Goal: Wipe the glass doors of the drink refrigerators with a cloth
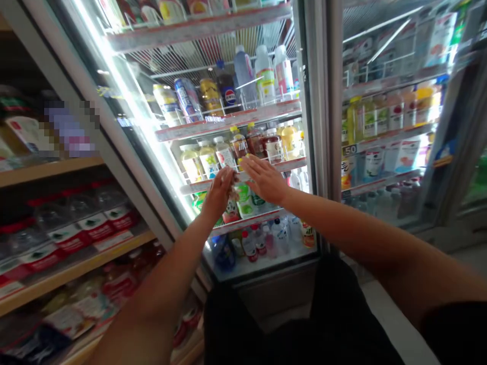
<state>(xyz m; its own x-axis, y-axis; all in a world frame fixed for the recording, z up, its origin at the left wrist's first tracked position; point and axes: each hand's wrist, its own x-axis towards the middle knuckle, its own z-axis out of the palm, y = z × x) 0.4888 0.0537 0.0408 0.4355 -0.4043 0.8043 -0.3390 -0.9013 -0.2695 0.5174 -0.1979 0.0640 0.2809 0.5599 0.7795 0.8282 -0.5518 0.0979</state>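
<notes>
Both my arms reach into an open drinks fridge. My left hand (219, 191) is closed around the top of a small bottle with a red and white label (231, 209) on a middle shelf (247, 221). My right hand (264, 178) is flat with its fingers stretched out, resting over the bottles just to the right, near a green-labelled bottle (244, 199). Yellow and brown drink bottles (236, 149) stand on the shelf above my hands.
The open glass door (114, 126) swings out at the left. Wooden shelves (68, 268) with packaged goods stand beside it. A second, closed fridge (388, 116) stands at the right. Small bottles (266, 243) fill the bottom shelf. The fridge's steel frame (319, 126) divides the two.
</notes>
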